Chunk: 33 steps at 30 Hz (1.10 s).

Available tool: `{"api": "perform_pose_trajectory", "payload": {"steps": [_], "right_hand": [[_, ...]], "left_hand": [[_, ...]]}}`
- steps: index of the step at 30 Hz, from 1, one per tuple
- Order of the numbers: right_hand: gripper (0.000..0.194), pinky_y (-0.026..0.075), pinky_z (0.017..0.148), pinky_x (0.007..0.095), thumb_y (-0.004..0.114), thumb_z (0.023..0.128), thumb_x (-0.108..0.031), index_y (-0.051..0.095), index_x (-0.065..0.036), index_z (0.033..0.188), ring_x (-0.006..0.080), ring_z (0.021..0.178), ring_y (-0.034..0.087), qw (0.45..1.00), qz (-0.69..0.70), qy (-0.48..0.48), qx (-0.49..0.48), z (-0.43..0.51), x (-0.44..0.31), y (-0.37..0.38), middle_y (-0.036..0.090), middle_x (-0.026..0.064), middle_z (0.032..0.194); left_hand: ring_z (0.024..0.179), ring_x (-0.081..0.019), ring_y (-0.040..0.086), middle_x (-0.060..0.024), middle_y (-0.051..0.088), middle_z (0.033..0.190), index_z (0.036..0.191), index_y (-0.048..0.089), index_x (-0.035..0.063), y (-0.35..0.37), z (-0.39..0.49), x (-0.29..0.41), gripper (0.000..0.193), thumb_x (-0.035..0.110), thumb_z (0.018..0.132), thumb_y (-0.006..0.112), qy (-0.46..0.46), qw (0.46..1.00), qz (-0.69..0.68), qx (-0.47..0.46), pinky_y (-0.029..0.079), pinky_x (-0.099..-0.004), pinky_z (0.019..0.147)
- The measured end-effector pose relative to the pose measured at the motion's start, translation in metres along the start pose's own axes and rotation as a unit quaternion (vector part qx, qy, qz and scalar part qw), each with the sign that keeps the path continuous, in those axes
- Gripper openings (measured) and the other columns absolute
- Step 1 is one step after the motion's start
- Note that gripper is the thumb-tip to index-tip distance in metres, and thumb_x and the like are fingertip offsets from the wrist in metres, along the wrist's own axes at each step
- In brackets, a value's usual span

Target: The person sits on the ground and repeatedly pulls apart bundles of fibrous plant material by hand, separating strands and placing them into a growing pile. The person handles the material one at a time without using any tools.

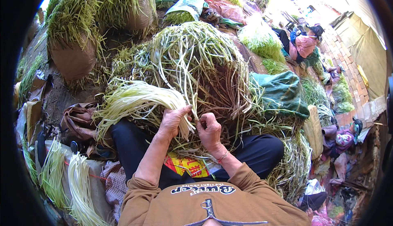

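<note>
A thick bundle of long pale yellow-green stalks lies across my left hand, which is closed round it near the cut ends. Just right of it my right hand pinches the lower ends of a few stalks between thumb and fingers. These stalks run up to a large heap of leafy stalks in front of me, whose brownish ends face me. A red and yellow printed sack lies between my legs under loose stalks.
Two sorted bundles rest on a grey surface at lower left, beside a checked cloth. A green woven sack is to the right. Upright sacks of greens stand at upper left. Several people sit at the right, one in pink.
</note>
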State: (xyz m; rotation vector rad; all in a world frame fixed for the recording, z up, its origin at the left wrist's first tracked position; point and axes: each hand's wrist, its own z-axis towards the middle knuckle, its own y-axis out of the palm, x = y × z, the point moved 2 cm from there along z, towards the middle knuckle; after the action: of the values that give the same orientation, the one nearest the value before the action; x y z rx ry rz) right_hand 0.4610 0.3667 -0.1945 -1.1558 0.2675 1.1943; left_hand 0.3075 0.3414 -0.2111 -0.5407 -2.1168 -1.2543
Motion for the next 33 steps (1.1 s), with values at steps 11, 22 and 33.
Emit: {"api": "perform_pose_trajectory", "payload": {"steps": [11, 22, 33], "right_hand": [[0.026, 0.052, 0.087, 0.0312, 0.062, 0.095, -0.018, 0.059, -0.003, 0.116, 0.0153, 0.095, 0.064, 0.723, 0.564, 0.375, -0.135, 0.043, -0.002, 0.019, 0.067, 0.0068, 0.104], [0.014, 0.050, 0.062, 0.0411, 0.064, 0.087, -0.019, 0.066, -0.005, 0.088, 0.0319, 0.072, 0.067, 0.900, -0.122, 0.016, -0.418, -0.011, 0.067, -0.028, 0.064, 0.0194, 0.076], [0.048, 0.050, 0.081, 0.0318, 0.068, 0.088, -0.015, 0.050, -0.003, 0.132, 0.0172, 0.092, 0.062, 0.973, 0.078, -0.064, -0.209, 0.027, -0.021, 0.005, 0.066, 0.0137, 0.112]], "left_hand": [[0.065, -0.0136, 0.064, -0.0043, 0.066, 0.083, 0.101, 0.063, 0.0026, -0.002, -0.008, 0.016, 0.017, 0.004, 0.085, 0.069, -0.019, 0.999, -0.018, -0.044, 0.054, -0.0256, 0.051], [0.067, -0.0126, 0.058, -0.0090, 0.064, 0.086, 0.103, 0.059, 0.0004, -0.057, -0.010, 0.096, 0.019, 0.009, 0.087, 0.067, 0.148, 0.982, -0.107, 0.052, 0.054, -0.0321, 0.056], [0.067, -0.0147, 0.059, -0.0103, 0.064, 0.088, 0.104, 0.057, 0.0026, -0.041, -0.016, 0.077, 0.019, 0.010, 0.088, 0.065, 0.111, 0.989, -0.095, 0.018, 0.053, -0.0334, 0.057]]}}
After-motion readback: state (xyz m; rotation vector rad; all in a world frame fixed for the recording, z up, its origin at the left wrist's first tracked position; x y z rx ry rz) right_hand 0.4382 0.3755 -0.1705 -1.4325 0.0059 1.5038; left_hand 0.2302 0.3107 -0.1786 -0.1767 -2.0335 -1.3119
